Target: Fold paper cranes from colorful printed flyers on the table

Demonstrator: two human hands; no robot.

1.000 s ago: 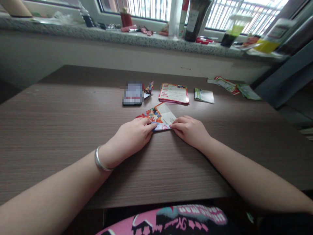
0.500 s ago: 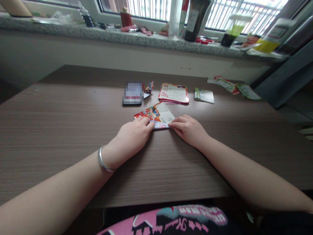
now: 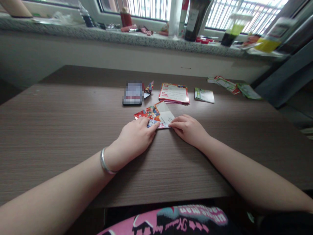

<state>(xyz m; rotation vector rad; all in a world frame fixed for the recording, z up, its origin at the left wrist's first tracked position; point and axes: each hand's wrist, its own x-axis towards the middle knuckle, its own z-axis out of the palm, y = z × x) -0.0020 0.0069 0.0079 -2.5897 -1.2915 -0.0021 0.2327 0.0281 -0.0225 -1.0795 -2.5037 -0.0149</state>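
A printed sheet of paper (image 3: 163, 111), red and orange on its left and whitish on its right, lies on the table with a narrow blue-white strip folded up along its near edge. My left hand (image 3: 134, 135), wearing a silver bangle (image 3: 104, 161), is closed on the sheet's left part, its thumb pressed along the folded strip. At the right end of that strip, the fingers of my right hand (image 3: 189, 130) pinch the corner. My hands hide parts of the sheet's left and right ends.
Behind the sheet lie a phone-like device (image 3: 133, 94) with a blurred screen, a small folded paper piece (image 3: 149, 88), a stack of printed sheets (image 3: 174, 93) and a smaller stack (image 3: 204, 95). Green and red papers (image 3: 227, 85) are at the far right. Bottles line the windowsill (image 3: 151, 39).
My left thumb has slid a little to the right along the folded strip, showing more blue print behind it. My right hand stays at the right corner.
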